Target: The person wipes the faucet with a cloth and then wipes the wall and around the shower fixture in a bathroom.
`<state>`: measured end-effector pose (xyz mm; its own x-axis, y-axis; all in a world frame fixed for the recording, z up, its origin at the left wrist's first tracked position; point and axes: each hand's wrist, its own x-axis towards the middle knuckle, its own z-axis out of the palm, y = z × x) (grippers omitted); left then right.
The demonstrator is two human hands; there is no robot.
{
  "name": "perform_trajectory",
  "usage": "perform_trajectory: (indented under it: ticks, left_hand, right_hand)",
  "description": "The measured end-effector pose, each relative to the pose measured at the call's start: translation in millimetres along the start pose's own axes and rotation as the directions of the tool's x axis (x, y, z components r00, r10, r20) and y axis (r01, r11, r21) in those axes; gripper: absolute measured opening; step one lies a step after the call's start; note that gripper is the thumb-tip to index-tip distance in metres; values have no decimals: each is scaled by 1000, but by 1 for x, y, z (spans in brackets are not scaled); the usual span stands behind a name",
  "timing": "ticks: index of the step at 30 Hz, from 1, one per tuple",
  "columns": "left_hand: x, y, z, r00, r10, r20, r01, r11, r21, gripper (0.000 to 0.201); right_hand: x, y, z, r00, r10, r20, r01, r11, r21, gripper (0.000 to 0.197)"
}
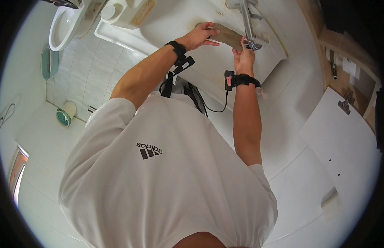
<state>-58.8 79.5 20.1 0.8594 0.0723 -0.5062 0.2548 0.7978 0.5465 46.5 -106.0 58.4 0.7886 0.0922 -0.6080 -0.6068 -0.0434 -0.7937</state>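
A grey-brown piece that looks like a cloth (227, 37) is stretched between my two hands above the white washbasin (167, 18). Its left end sits between the thumb and fingers of my left hand (199, 37). At its other end, right by the tip of the chrome tap (247, 20), the fingers of my right hand (244, 59) are closed round the edge. Part of the piece's right end is hidden by those fingers. Whether water runs from the tap, I cannot make out. Black straps with small cabled boxes circle both wrists.
A large pale jug with a round cap (121, 14) stands at the basin's left. Beyond it is a white toilet (64, 27). A small green-lined bin (66, 114) rests on the tiled floor. A white board with a metal clip (345, 105) hangs at right beside wooden shelving (345, 45).
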Motion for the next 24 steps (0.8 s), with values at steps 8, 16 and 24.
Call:
perform_trajectory:
  ticks: [8,16,24]
  left_hand:
    - [-5,4,-3,991,21,134,-30,997,69,45]
    - [-17,14,23,999,34,6,-35,969,244,46]
    - [-2,4,22,982,120,-145,-51,911,409,34]
  right_hand:
    - [19,9,5,1000,10,-19,-6,984,179,25]
    - [28,11,17,995,3,-98,0,1000,29,39]
    - [19,13,27,991,-9,-136,7,1000,-17,63]
